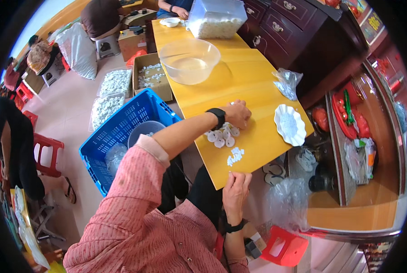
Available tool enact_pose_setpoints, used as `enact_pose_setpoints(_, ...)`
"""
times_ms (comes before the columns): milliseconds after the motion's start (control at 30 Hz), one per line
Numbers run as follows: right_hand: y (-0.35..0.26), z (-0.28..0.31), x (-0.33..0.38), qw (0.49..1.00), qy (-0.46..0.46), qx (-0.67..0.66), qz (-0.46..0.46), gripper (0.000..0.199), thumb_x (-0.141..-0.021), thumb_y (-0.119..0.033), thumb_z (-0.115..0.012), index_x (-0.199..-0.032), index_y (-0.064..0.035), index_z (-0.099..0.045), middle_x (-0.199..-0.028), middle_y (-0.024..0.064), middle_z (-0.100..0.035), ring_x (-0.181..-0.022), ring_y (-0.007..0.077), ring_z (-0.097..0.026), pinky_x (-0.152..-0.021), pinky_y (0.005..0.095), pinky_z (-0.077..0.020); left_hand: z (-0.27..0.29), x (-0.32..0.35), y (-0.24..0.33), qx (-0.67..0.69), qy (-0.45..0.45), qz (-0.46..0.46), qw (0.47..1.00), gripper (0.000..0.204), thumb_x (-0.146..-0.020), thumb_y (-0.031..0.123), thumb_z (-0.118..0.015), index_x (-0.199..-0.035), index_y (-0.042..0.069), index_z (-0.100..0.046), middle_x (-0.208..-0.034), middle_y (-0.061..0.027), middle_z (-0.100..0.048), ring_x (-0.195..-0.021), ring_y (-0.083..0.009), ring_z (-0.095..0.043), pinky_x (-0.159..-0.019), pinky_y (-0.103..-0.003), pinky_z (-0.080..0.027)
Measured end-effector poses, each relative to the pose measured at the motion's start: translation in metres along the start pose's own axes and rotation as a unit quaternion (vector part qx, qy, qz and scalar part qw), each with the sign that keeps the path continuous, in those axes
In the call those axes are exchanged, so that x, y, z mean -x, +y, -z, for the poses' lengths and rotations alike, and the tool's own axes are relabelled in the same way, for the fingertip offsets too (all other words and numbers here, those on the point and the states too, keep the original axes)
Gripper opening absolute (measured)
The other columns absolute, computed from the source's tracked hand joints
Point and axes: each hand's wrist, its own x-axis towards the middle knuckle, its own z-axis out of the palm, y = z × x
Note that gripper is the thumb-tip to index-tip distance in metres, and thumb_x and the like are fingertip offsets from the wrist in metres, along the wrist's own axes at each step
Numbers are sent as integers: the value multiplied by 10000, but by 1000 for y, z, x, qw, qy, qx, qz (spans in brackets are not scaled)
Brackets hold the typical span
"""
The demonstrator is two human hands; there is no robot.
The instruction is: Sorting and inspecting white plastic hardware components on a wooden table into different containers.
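Note:
My left hand (238,114), reaching across the yellow table with a dark watch on its wrist, has its fingers curled down. What they hold, if anything, is hidden. Just below it lies a cluster of round white parts (219,143) with dark centres. Several small white pieces (235,156) are scattered nearer the table's corner. By that corner, my right hand (236,193) is closed in a pinch, with a tiny white piece (230,172) showing at the fingertips. A scalloped white dish (290,125) with small pale pieces in it stands to the right of my left hand.
A clear bowl (189,61) and a clear bin of white parts (216,28) stand farther along the table (239,68). A plastic bag (287,84) lies near the right edge. On the floor at left is a blue crate (121,123). Another person's hand (180,12) is at the far end.

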Motion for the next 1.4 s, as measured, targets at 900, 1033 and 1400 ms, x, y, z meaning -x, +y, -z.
enact_pose_setpoints(900, 3, -7, 4, 1000, 0, -5, 28, 94, -958, -90, -607, -977, -13, -555, -983, 181, -506, -907, 383, -589, -740, 476, -495, -64, 175, 26, -40, 327, 0, 944, 170, -785, 106, -680, -929, 21, -648, -945, -151, -572, -902, -316, -537, -785, -417, -498)
enact_pose_setpoints(1033, 5, -9, 4, 999, 2, -4, 35, 90, -961, -92, -602, -979, -16, -556, -985, 178, -502, -909, 378, -590, -740, 471, -496, -72, 181, 31, 7, 367, 12, 930, 170, -815, 104, -656, -956, 14, -623, -964, -154, -517, -904, -314, -523, -756, -393, -496)
enact_pose_setpoints(1400, -9, -3, -1, 996, -8, 88, 32, 125, -944, -143, -637, -986, -29, -609, -968, 153, -572, -881, 373, -626, -745, 470, -516, -90, 234, 55, 380, 407, 83, 827, 134, -877, 159, -743, -924, 40, -705, -851, -89, -615, -767, -176, -622, -638, -309, -501)
